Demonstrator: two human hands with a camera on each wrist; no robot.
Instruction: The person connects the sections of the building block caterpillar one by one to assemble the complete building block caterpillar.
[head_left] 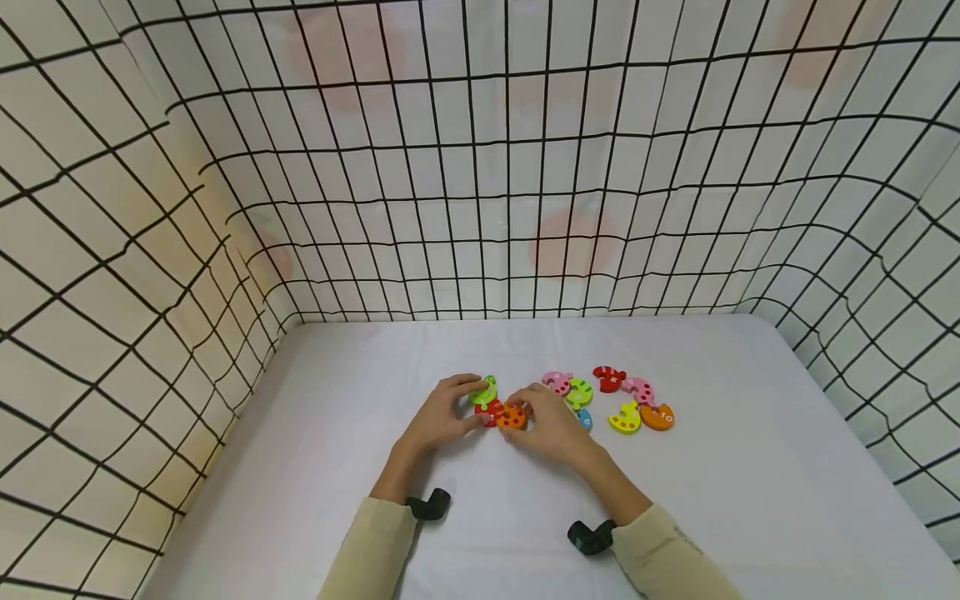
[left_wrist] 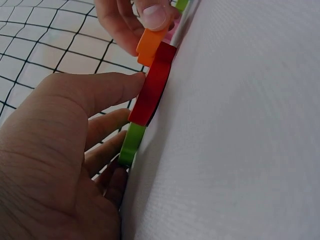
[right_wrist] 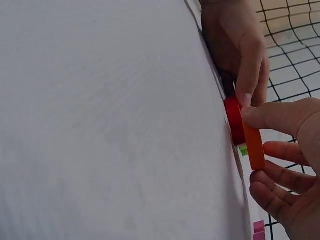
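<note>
Head view shows the orange piece (head_left: pixel 512 418) pinched in the grip of the right hand (head_left: pixel 553 425), beside the red piece (head_left: pixel 491 409), which the left hand (head_left: pixel 442 412) holds, the green piece (head_left: pixel 483 392) at its fingertips. Pressing too hard could skew the red piece; a loose pinch could drop the orange one. A knuckle could nudge the blue piece (head_left: pixel 584 418), right of the right grip.

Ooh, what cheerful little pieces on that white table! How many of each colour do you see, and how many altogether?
Green pieces: 2
Red pieces: 2
Orange pieces: 2
Pink pieces: 2
Yellow piece: 1
Blue piece: 1
Total in view: 10
</note>
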